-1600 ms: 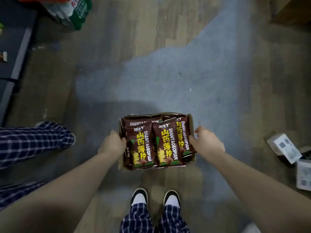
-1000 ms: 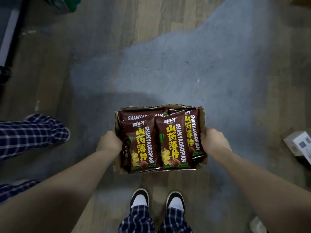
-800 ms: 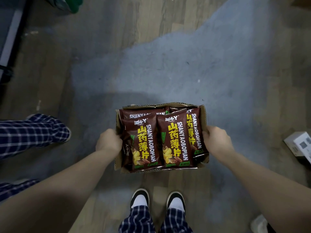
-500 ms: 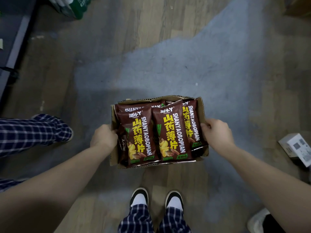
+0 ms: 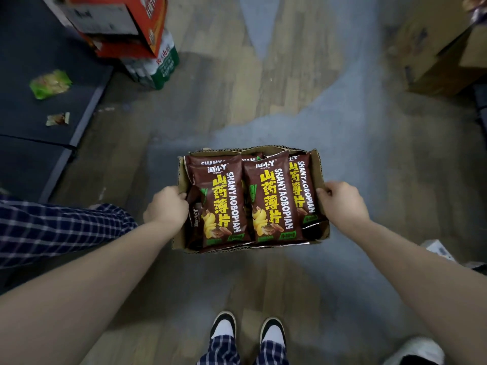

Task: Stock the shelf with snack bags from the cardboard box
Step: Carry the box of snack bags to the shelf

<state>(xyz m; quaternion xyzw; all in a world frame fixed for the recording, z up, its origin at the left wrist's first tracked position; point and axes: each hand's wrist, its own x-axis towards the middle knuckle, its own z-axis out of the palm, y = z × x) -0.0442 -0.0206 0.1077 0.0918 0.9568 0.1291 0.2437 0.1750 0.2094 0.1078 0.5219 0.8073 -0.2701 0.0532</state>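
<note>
I hold a shallow cardboard box (image 5: 319, 172) in front of me, above the floor. It is packed with several brown snack bags (image 5: 271, 201) printed in yellow and white. My left hand (image 5: 166, 206) grips the box's left wall. On the right wall my right hand (image 5: 342, 204) is closed with the fingers curled over the rim. A dark low shelf (image 5: 39, 119) lies at the far left, with a green snack packet (image 5: 50, 84) and a small wrapper (image 5: 58, 119) on it.
Stacked red and green cartons (image 5: 131, 35) stand at the top left beside the shelf. A large cardboard box (image 5: 442, 48) sits at the top right. Another person's plaid-clad leg (image 5: 58, 230) is at the left. My shoes (image 5: 247, 329) are below; small white boxes (image 5: 437, 250) lie at the right.
The box has come up and slightly right in my view while both hands keep their grip. The view has tilted up, bringing the shelf, stacked cartons and right-hand box into sight.
</note>
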